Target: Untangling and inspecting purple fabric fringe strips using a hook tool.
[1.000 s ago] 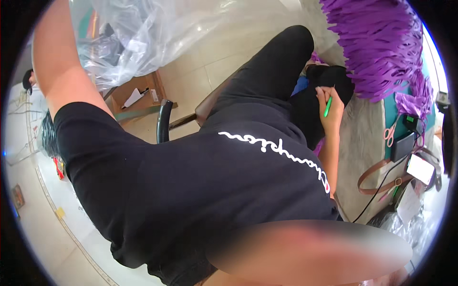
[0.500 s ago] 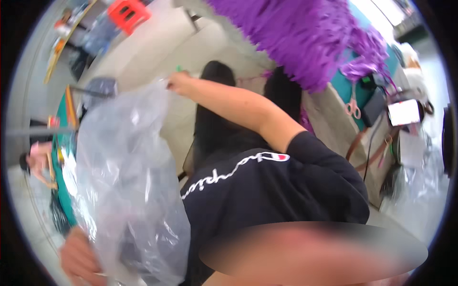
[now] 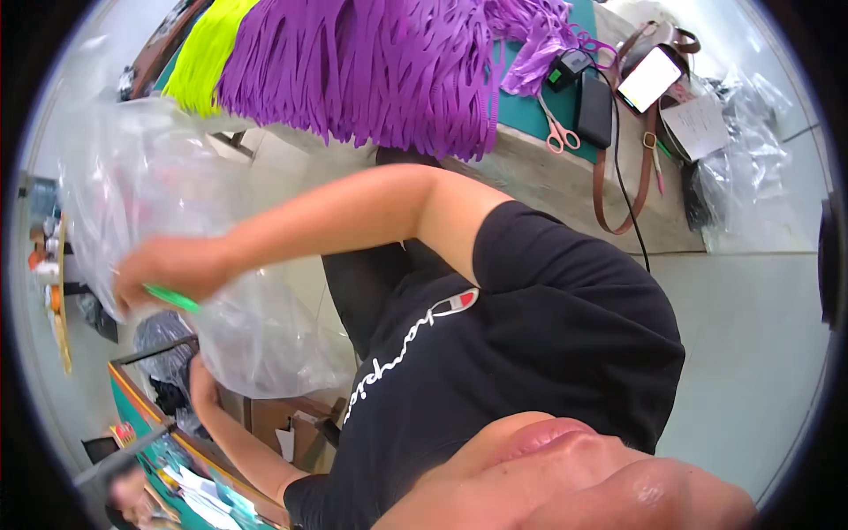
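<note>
A large transparent plastic bag [image 3: 274, 336] hangs at my left, smeared by motion in its upper part. My right hand [image 3: 172, 269] reaches across my body, closed in front of the bag. A slim bright-green tool [image 3: 173, 298] pokes out of that fist; its kind does not show. Blur hides how the right fingers meet the film. Lower down, my left hand [image 3: 202, 384] is closed at the bag's lower left edge, its fingertips partly hidden.
Purple fringe [image 3: 353, 71] and yellow-green fringe [image 3: 208, 57] hang over the table's near edge. Right of them lie pink-handled scissors [image 3: 560, 134], a black box [image 3: 594, 110], a lit phone [image 3: 649, 79] and a brown strap [image 3: 609, 199]. A green-topped table [image 3: 132, 397] stands lower left, a person [image 3: 132, 495] beside it.
My right hand has swept left and down, and the bag has swung further left. The left hand has shifted up and right. My view has turned, bringing the yellow-green fringe into sight.
</note>
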Available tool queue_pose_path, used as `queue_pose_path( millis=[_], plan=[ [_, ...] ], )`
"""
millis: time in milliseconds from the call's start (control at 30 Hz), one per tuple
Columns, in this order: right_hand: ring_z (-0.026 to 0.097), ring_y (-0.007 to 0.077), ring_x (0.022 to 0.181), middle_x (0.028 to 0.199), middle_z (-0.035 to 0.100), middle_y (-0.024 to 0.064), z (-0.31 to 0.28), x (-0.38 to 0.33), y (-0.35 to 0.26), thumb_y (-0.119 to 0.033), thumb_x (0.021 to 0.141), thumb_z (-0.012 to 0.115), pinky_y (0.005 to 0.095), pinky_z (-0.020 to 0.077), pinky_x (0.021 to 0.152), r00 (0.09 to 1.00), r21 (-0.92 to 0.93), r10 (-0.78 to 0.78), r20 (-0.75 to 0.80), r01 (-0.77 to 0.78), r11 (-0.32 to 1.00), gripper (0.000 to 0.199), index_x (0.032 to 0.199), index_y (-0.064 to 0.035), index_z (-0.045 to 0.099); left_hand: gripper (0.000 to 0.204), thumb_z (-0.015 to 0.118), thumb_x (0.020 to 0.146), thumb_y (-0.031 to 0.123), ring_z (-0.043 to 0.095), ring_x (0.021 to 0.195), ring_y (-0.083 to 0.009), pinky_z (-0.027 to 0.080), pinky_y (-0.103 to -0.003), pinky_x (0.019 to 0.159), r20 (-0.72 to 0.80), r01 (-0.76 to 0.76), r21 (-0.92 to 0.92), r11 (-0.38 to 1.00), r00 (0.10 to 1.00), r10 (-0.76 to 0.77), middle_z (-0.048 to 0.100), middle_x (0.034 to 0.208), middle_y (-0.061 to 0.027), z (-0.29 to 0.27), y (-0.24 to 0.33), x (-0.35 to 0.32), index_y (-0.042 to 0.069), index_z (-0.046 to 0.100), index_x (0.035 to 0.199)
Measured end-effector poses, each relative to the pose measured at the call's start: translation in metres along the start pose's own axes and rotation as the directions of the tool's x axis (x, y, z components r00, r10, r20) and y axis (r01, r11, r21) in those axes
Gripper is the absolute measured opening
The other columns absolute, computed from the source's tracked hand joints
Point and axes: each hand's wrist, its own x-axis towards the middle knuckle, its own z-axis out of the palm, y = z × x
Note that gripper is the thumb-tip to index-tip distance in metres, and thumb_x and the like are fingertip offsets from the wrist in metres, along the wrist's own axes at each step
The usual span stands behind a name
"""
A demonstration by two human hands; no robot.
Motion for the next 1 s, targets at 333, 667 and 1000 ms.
queue_pose_path(
  millis=[333,667,1000],
  plan=[
    [0.054,0.0335,0.079,0.083,0.054,0.0147,-0.025,-0.183,-0.057,-0.014,0.085,0.055,0.0427,0.0411,0.066,0.767,-0.332,0.536,0.352,-0.433,0.838,0.012,0.083,-0.0032,0.050,0.061,0.046,0.092,0.041,0.033,0.131,-0.0338,0.026,-0.056,0.107,0.051,-0.008,-0.995,0.099,0.810,0.585,0.039,0.139,-0.0193,0.193,0.155,0.165,0.014,0.029,0.144],
    [0.065,0.0212,0.080,0.084,0.067,0.0102,-0.316,-0.105,-0.315,-0.026,0.091,0.056,0.0329,0.0493,0.072,0.669,-0.763,0.522,-0.529,-0.644,0.052,0.026,0.091,-0.0024,0.067,0.050,0.050,0.091,0.032,0.048,0.119,-0.0252,0.039,-0.035,0.100,-0.340,-0.213,-0.195,0.957,0.930,0.138,0.051,0.130,-0.0132,0.163,0.199,0.158,0.006,0.045,0.134],
    [0.065,0.0304,0.082,0.088,0.066,0.0189,-0.607,-0.185,-0.263,-0.046,0.059,0.080,0.0368,0.0529,0.074,0.122,-0.298,0.274,-0.954,-0.279,-0.913,0.056,0.089,-0.0001,0.068,0.031,0.054,0.085,0.020,0.063,0.091,-0.0293,0.049,-0.039,0.081,-0.478,0.126,0.444,0.887,0.871,0.116,0.065,0.105,-0.0191,0.192,0.026,0.221,0.000,0.065,0.106]
  ],
)
